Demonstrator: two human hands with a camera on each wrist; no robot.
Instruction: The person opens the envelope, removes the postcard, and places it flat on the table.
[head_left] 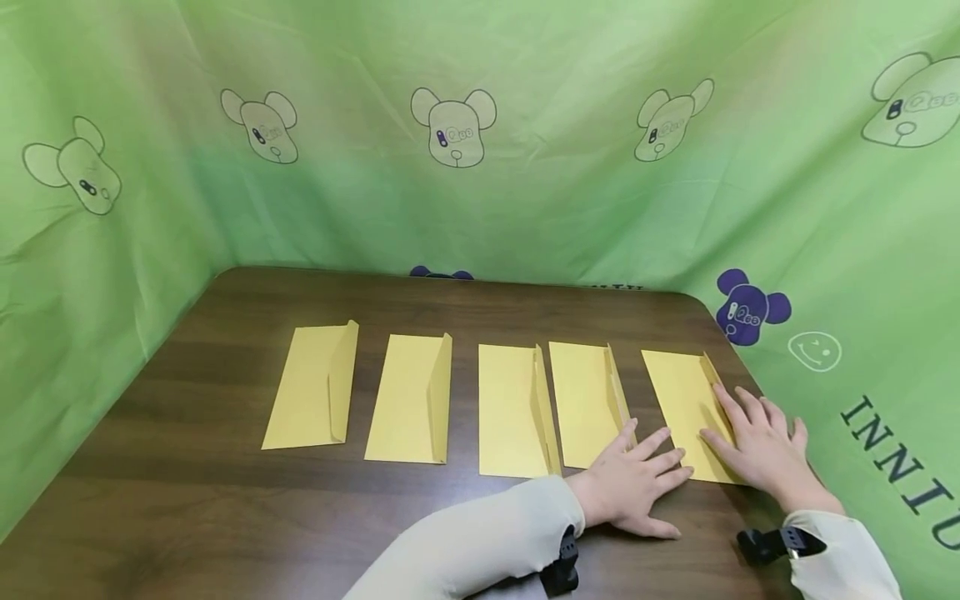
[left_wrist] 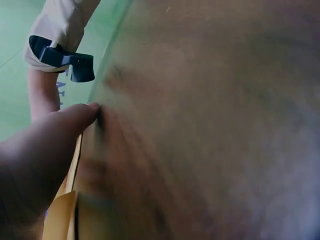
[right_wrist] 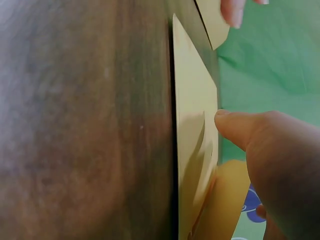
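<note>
Envelopes [head_left: 401, 398], yellow, five in a loose row across dark wood-grain table [head_left: 225, 517]. Flaps [head_left: 442, 408] along right-hand long edges. Narrowest gap between third envelope [head_left: 506, 408] and fourth envelope [head_left: 581, 400] from left; other gaps wider.

Right hand [head_left: 768, 450]: palm down at far-right envelope [head_left: 671, 387], fingers apart and mostly straight, nothing gripped. Index finger reaching to flap side, thumb over envelope face. In right wrist view, raised flap [right_wrist: 227, 197] near thumb, tilted up off the paper; firmness of any pressing impossible to tell.

Left hand [head_left: 637, 483]: palm down, fingers fanned wide, nothing gripped. Position: lower right corner of fourth envelope, index finger along its edge, other fingertips near lower left edge of far-right envelope. Contact with table or paper hard to tell from overhead. Left wrist view mostly bare wood, thumb large at left, piece of yellow paper [left_wrist: 59, 217] below it.

Pale sleeves [head_left: 480, 533] on both arms; black wrist device [head_left: 561, 567] at left wrist, matching one at right.

Behind table: green cloth [head_left: 540, 208], outlined animal heads [head_left: 455, 133], one purple head [head_left: 746, 312] at right, winking smiley [head_left: 815, 351], dark lettering [head_left: 896, 462] below.
</note>
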